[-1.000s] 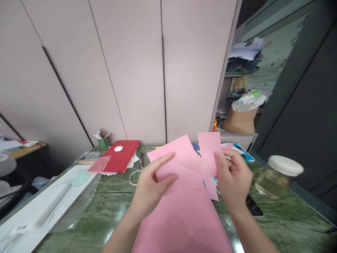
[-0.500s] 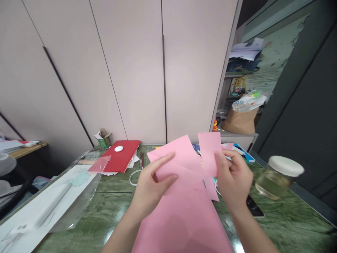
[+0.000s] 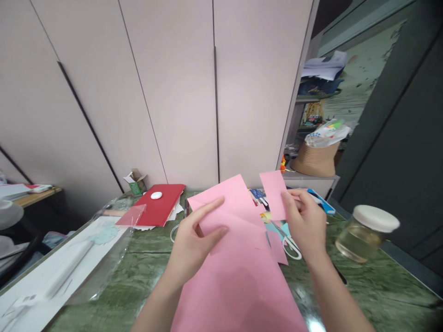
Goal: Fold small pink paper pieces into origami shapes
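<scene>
My left hand is closed on a pink sheet of paper, its thumb and index finger lying across the near face and its other fingers hidden behind. Below spreads a large pink sheet, though I cannot tell where one paper ends and the other begins. Between the thumb and fingers of my right hand is a small pink rectangle of paper, raised and tilted, apart from the sheet in my left hand. White-handled scissors lie just left of my right wrist, partly covered by a pink scrap.
A lidded jar of pale liquid stands on the right of the green table. At the back left lie a red folder with a white disc on it and a green box. A plastic-covered drawing covers the left side.
My right hand has moved up and slightly left with the small paper, which now tilts more, and the scissors show more fully. My left hand and its sheet have shifted slightly left.
</scene>
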Motion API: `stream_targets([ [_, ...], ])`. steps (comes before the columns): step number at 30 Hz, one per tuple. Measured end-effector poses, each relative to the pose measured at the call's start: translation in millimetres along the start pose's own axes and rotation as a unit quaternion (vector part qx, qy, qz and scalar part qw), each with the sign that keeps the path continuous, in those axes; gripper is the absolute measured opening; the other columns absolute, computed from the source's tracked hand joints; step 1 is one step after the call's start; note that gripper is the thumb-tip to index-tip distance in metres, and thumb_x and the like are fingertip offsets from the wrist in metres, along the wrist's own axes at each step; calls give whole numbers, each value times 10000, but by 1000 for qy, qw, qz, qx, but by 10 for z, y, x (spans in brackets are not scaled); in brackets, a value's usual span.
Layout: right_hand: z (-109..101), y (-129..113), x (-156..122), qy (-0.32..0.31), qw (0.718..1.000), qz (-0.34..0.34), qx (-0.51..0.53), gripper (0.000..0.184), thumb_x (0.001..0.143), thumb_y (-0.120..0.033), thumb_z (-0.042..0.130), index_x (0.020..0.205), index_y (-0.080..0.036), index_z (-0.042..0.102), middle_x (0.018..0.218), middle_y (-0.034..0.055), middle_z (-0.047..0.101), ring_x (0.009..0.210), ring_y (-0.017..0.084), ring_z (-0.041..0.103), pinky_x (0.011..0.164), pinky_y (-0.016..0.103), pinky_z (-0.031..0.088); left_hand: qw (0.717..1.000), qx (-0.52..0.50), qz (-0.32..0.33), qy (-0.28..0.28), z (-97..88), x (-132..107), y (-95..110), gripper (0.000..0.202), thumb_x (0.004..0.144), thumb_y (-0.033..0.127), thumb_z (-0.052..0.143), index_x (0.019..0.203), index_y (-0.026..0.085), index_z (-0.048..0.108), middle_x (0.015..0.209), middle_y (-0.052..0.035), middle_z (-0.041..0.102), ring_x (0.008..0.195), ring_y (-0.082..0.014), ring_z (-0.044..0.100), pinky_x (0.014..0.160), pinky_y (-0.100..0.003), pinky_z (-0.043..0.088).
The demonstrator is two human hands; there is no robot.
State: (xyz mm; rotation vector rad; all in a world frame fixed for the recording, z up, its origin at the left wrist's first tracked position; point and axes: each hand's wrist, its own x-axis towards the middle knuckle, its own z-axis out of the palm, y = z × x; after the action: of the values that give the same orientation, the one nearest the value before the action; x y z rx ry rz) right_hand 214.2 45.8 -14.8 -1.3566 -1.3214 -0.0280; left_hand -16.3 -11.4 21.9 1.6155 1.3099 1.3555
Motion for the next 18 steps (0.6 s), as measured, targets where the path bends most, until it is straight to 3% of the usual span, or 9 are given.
stream_targets([
  [3,80,296,117,-83,972,-5,-218,331,906,-393,391,1026,-175,610,669,68,674,577,223,610,573,332,424,1000,-12,-8,-4,-7,-3,25,466,693,216,692,1149,286,629,1290,-13,576,1111,-287,562,757,-341,561],
  [4,107,377,139,-97,966,-3,-240,364,888,-384,423,1109,-145,587,728,121,690,624,265,631,609,386,439,1000,-14,-8,-15,-14,-2,31,466,692,207,689,1148,285,632,1286,-14,579,1079,-280,580,741,-331,563],
  [7,146,466,154,-119,944,-26,-306,587,845,-379,492,1356,-112,380,1179,268,579,983,395,597,795,586,400,997,-22,-15,-71,-40,9,19,466,699,214,681,1157,284,630,1256,-29,600,896,-239,648,594,-277,561],
  [8,133,431,143,-129,947,-43,-290,629,836,-373,507,1390,-136,326,1302,260,488,1104,404,533,859,611,369,995,-25,-19,-90,-46,15,4,467,702,227,680,1162,288,627,1241,-32,608,818,-219,660,522,-253,542],
  [10,59,277,98,-177,962,-110,-175,727,811,-336,546,1440,-209,204,1437,188,347,1286,349,371,961,552,355,992,-33,-26,-122,-52,27,-33,473,699,240,682,1164,298,624,1227,-35,614,747,-201,661,433,-222,500],
  [13,-140,-42,-11,-278,944,-178,20,843,768,-217,587,1443,-353,100,1528,50,171,1374,251,229,1051,475,310,987,-50,-20,-152,-54,37,-68,478,682,208,691,1146,306,637,1263,-30,588,910,-250,647,542,-251,551],
  [15,-281,-209,-82,-311,919,-219,104,754,756,-158,597,1378,-423,263,1542,-19,98,1385,243,198,1056,458,315,984,-58,-15,-170,-62,37,-65,476,679,187,692,1137,309,642,1259,-27,592,1024,-274,611,700,-309,569],
  [17,-391,-302,-126,-355,899,-234,102,483,751,-143,624,1144,-419,566,1542,-91,42,1394,279,149,1063,475,293,979,-54,-12,-198,-76,31,-47,475,686,174,688,1136,317,640,1250,-22,601,1093,-278,580,817,-354,543],
  [18,-429,-326,-134,-368,896,-228,98,343,758,-150,630,1003,-389,652,1537,-109,57,1393,296,140,1064,493,280,976,-48,-12,-212,-84,26,-37,478,689,169,683,1140,321,636,1248,-21,604,1111,-280,570,842,-368,532],
])
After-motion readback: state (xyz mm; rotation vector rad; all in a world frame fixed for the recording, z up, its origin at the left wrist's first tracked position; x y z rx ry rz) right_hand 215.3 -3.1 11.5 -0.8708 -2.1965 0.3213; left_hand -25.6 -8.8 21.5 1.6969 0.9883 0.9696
